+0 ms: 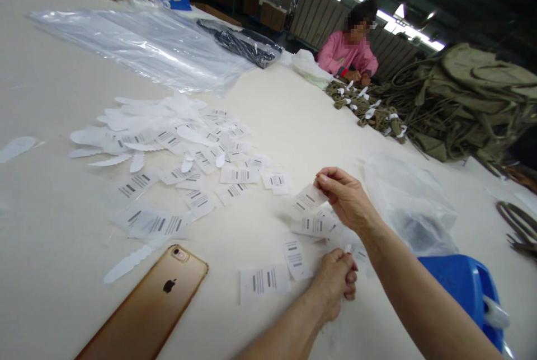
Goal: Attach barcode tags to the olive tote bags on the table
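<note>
Evidently for a clean grip, the right hand (346, 199) pinches a white rectangular barcode label (308, 201) by one edge, lifted off the cream table (293, 119). The left hand (335, 281) is fisted on a white paper scrap (348, 248), bracing it just above the table among loose printed labels (184, 147).

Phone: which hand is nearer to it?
Left. The left hand is right of the phone; the right hand is farther, beyond it, pinching a label.
</note>
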A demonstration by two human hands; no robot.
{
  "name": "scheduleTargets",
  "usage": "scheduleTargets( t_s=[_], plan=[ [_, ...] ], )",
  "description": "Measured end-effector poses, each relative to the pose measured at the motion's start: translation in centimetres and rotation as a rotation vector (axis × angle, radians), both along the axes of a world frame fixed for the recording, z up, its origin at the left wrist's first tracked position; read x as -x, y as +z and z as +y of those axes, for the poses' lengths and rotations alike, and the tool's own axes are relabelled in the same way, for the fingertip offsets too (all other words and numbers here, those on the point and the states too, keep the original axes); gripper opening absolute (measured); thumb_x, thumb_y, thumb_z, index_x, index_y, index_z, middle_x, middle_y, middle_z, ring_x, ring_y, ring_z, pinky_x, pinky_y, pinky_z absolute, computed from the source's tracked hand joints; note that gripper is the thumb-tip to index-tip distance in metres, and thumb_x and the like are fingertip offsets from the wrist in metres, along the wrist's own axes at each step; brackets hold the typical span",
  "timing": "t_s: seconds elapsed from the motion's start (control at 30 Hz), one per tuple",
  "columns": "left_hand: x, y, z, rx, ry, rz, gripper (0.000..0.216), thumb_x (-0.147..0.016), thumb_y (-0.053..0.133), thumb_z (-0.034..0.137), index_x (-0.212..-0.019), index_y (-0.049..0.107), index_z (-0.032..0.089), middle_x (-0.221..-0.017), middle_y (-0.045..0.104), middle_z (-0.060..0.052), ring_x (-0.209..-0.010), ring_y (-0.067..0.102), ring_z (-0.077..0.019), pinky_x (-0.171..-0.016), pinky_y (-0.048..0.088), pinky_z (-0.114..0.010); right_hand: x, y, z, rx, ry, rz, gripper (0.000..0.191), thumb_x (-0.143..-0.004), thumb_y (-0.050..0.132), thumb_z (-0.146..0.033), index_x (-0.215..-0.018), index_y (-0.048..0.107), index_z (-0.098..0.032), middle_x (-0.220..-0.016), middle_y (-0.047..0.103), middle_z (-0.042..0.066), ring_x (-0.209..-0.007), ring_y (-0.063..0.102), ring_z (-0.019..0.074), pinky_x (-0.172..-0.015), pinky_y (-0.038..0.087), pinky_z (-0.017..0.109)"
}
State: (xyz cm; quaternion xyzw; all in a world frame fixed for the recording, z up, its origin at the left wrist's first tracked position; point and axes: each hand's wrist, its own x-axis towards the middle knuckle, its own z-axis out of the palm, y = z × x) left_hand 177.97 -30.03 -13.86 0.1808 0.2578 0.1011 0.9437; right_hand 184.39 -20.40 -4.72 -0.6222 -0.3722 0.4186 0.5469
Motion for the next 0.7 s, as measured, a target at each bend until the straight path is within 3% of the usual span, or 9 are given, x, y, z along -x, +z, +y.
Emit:
scheduleTargets(
  t_s=[0.17, 0.23, 0.33, 0.4, 0.5, 0.6, 0.7],
  plan=[
    [0.3, 0.1, 0.7, 0.097, 0.023, -0.058, 0.017, -0.066, 0.052, 0.03, -0.068, 0.04, 0.019, -0.045, 0.031, 0.009, -0.034, 0.02, -0.0021, -0.038, 0.014, -0.019, -3.5, 2.1, -3.0, -0.408, -0.258, -0.765, 0.012, -0.074, 0.064, -0.025, -0.085, 0.062, -0.021, -0.083, 0.064, 0.001, -0.058, 0.054, 0.0094, -0.053, 0.045, 0.024],
    [0.3, 0.0, 0.9, 0.131, 0.02, -0.075, 0.02, -0.066, 0.055, 0.033, -0.068, 0.041, 0.018, -0.045, 0.032, 0.009, -0.033, 0.022, -0.0021, -0.038, 0.016, -0.018, -5.0, 2.2, -5.4, -0.419, -0.153, -1.085, 0.014, -0.077, 0.06, -0.019, -0.09, 0.062, -0.022, -0.091, 0.064, 0.003, -0.068, 0.06, 0.012, -0.062, 0.051, 0.026],
    [0.3, -0.1, 1.0, 0.13, 0.035, -0.072, 0.027, -0.067, 0.055, 0.041, -0.07, 0.042, 0.017, -0.047, 0.042, 0.006, -0.032, 0.034, -0.0049, -0.037, 0.024, -0.019, -6.9, 0.8, -9.1, -0.332, 0.233, -1.415, 0.02, -0.08, 0.055, -0.014, -0.096, 0.062, -0.022, -0.097, 0.066, 0.005, -0.084, 0.063, 0.0147, -0.074, 0.053, 0.027],
    [0.3, -0.1, 1.0, 0.105, 0.041, -0.06, 0.031, -0.067, 0.055, 0.045, -0.072, 0.043, 0.016, -0.05, 0.05, 0.001, -0.038, 0.048, -0.011, -0.04, 0.032, -0.021, -7.7, -0.7, -11.1, -0.307, 0.393, -1.506, 0.022, -0.082, 0.052, -0.012, -0.099, 0.061, -0.021, -0.099, 0.066, 0.007, -0.089, 0.062, 0.0151, -0.077, 0.053, 0.026],
    [0.3, 0.0, 1.0, 0.103, 0.024, -0.074, 0.035, -0.069, 0.054, 0.048, -0.076, 0.042, 0.016, -0.058, 0.058, -0.005, -0.051, 0.06, -0.019, -0.046, 0.039, -0.024, -8.2, -2.2, -13.3, -0.337, 0.491, -1.536, 0.024, -0.084, 0.047, -0.011, -0.102, 0.06, -0.019, -0.103, 0.064, 0.01, -0.096, 0.06, 0.0167, -0.081, 0.052, 0.029],
    [0.4, 0.0, 1.0, 0.126, -0.001, -0.091, 0.036, -0.07, 0.053, 0.049, -0.077, 0.042, 0.016, -0.06, 0.06, -0.006, -0.053, 0.062, -0.0202, -0.049, 0.041, -0.025, -8.2, -2.4, -14.3, -0.315, 0.568, -1.516, 0.026, -0.084, 0.045, -0.012, -0.104, 0.06, -0.019, -0.107, 0.063, 0.01, -0.102, 0.058, 0.0186, -0.084, 0.051, 0.032],
    [0.3, -0.1, 1.0, 0.123, -0.024, -0.1, 0.035, -0.071, 0.053, 0.048, -0.077, 0.043, 0.016, -0.055, 0.056, -0.003, -0.044, 0.056, -0.0163, -0.043, 0.037, -0.023, -8.3, -2.3, -14.5, -0.197, 0.62, -1.469, 0.023, -0.084, 0.044, -0.015, -0.094, 0.064, -0.023, -0.096, 0.066, 0.009, -0.094, 0.061, 0.0195, -0.078, 0.053, 0.033]
  ],
)
